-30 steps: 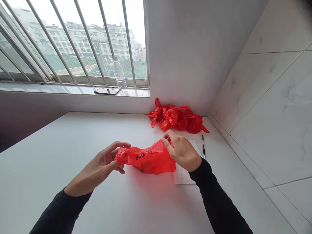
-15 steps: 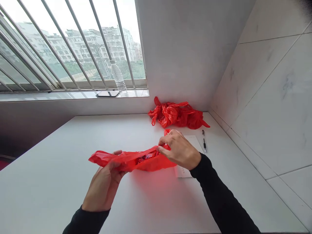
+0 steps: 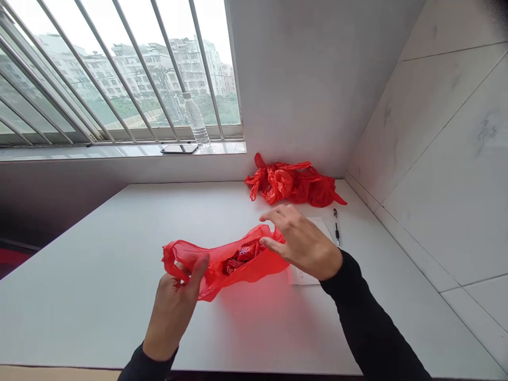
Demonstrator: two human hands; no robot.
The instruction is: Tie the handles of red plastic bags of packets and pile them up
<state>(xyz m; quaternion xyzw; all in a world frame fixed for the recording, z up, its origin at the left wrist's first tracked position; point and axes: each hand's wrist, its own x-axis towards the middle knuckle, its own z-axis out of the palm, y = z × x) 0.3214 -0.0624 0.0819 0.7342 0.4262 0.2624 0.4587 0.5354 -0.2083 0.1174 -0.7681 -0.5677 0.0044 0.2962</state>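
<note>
Since the earlier frame, the left hand (image 3: pixel 177 304) has been turned upward at the left end of the red plastic bag (image 3: pixel 254 270), and the bag's mouth has been spread wider. Its thin film is pinched there between thumb and fingers. At the right end, the fingers of the right hand (image 3: pixel 304 241) have been parted; whether the film is touched by the palm cannot be told. The bag is held in the middle of the white table (image 3: pixel 99 296), apparently just above it, to the near side of the knotted red bags (image 3: pixel 289 182). Small red wrapped pieces (image 3: pixel 246 252) are seen inside.

The film may be judged light, limp and slippery, easily torn if pulled hard; the load probably shifts when tilted. It is best taken by the gathered left end and the opposite rim, with the bottom supported.
</note>
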